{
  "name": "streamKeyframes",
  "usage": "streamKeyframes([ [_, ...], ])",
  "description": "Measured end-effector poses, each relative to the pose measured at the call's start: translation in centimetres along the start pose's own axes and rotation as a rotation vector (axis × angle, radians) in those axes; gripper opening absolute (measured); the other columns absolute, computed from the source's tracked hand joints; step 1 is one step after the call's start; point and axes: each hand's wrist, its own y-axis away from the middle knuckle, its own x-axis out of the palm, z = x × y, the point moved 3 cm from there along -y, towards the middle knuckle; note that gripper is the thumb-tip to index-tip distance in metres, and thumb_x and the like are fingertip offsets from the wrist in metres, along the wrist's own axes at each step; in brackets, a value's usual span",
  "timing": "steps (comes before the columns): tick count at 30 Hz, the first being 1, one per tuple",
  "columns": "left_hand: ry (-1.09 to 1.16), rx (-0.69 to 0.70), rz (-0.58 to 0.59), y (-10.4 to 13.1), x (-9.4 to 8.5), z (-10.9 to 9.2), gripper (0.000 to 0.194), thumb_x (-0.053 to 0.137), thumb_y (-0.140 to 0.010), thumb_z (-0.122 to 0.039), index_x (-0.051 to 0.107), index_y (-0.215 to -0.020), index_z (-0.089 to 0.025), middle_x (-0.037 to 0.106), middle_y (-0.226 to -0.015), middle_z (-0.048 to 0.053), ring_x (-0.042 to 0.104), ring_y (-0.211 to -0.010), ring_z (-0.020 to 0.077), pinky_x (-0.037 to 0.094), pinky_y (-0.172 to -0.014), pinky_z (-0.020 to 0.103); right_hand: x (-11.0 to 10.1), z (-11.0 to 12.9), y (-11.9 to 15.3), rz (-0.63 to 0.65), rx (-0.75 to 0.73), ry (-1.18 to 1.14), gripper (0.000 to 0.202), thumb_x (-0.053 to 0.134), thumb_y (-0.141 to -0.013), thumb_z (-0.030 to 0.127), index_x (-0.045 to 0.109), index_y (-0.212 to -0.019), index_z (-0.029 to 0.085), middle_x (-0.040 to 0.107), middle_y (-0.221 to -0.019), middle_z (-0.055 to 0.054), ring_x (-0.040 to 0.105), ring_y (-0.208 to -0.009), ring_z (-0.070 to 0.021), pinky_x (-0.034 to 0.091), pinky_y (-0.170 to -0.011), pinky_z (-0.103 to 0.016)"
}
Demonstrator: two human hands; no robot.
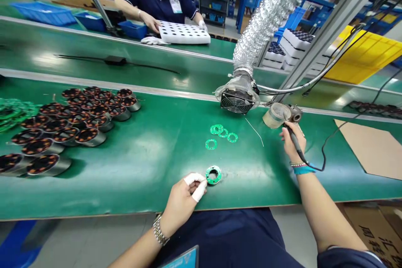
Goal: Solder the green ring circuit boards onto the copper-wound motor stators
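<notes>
My left hand, with white covers on thumb and finger, pinches the left edge of a round part topped by a green ring board near the table's front edge. My right hand is wrapped round the dark handle of a soldering iron. The iron's front end reaches the round tub, where its tip is hard to make out. Beyond the held part lie several loose green ring boards. A thin bent wire rests between them and the tub.
Rows of wound metal motor parts cover the left side, beside a pile of green boards. A fan on a foil duct hangs behind. Cardboard lies right. Across the bench a person holds a white tray.
</notes>
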Motion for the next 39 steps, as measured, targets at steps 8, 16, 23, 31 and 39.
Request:
streamKeyframes([
  [8,0.091,-0.045,0.013,0.2,0.3,-0.1,0.024,0.067,-0.069,-0.023,0.051,-0.087,-0.017,0.065,-0.076,0.002,0.064,-0.064,0.0132,0.055,-0.063,0.026,7.7,11.8,3.7,0.443,-0.073,-0.448,0.041,0.065,-0.077,0.026,0.048,-0.113,0.02,0.062,-0.115,-0.011,0.06,-0.105,-0.0208,0.05,-0.09,-0.036],
  [16,0.038,-0.022,0.045,-1.0,0.0,0.1,0.021,0.064,-0.073,-0.021,0.047,-0.085,-0.018,0.064,-0.08,0.003,0.066,-0.072,0.0155,0.055,-0.07,0.029,10.6,12.8,4.2,0.434,0.02,-0.483,0.035,0.061,-0.08,0.022,0.049,-0.112,0.02,0.063,-0.106,-0.01,0.062,-0.098,-0.0201,0.051,-0.087,-0.036],
  [23,-0.336,0.179,0.104,-1.5,-1.0,-1.2,0.012,0.051,-0.083,-0.022,0.061,-0.084,-0.016,0.067,-0.085,0.009,0.064,-0.083,0.0212,0.051,-0.077,0.035,11.0,12.7,4.3,0.422,-0.011,-0.367,0.033,0.061,-0.08,0.025,0.05,-0.111,0.021,0.064,-0.103,-0.009,0.064,-0.092,-0.0216,0.054,-0.079,-0.034],
  [31,-0.561,0.087,0.253,-1.4,-1.0,-1.2,0.025,0.045,-0.087,-0.032,0.055,-0.101,-0.014,0.064,-0.083,0.006,0.064,-0.069,0.0157,0.051,-0.059,0.026,12.1,11.2,4.9,0.379,-0.121,-0.229,0.037,0.052,-0.083,0.044,0.051,-0.112,0.021,0.065,-0.106,-0.008,0.067,-0.09,-0.0219,0.054,-0.076,-0.03],
  [39,-1.281,0.584,0.213,-1.0,-0.8,-1.7,0.024,0.035,-0.089,-0.02,0.059,-0.086,-0.017,0.059,-0.086,0.004,0.057,-0.067,0.0148,0.039,-0.044,0.022,12.5,10.3,4.9,0.307,-0.183,-0.192,0.042,0.051,-0.08,0.052,0.054,-0.109,0.022,0.066,-0.104,-0.007,0.068,-0.083,-0.0231,0.055,-0.069,-0.031],
])
